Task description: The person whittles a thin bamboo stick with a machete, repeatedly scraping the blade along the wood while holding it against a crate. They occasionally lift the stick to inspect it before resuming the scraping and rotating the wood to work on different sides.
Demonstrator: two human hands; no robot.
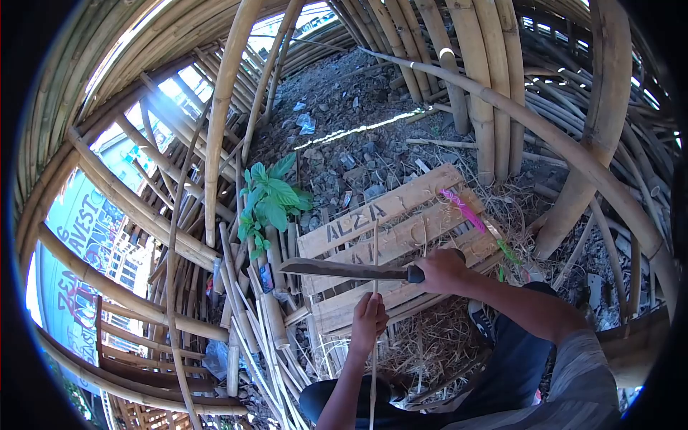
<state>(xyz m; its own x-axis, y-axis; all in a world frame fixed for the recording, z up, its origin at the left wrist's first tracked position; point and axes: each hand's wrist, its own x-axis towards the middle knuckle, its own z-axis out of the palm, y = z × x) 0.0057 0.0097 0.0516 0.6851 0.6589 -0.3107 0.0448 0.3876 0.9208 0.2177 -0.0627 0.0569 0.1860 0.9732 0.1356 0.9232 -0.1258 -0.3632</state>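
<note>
My right hand [441,271] is closed around the dark handle of a machete [337,269]. Its long blade points left and crosses a thin bamboo strip [373,383] just above my left hand [368,319]. That hand grips the strip, which stands nearly upright in view, running from my lap up over a wooden slatted crate [423,184]. Stencilled letters mark the crate's top slats, and curled shavings lie on it. Pink twine [464,209] and green twine [507,250] lie along the crate's right side.
Long split bamboo strips [252,326] lie in a bundle at the left, near a leafy green plant [271,201]. Thick bamboo poles [484,93] rise at the back right. Dry shavings [430,351] cover the ground by my legs. A printed banner [79,272] hangs at far left.
</note>
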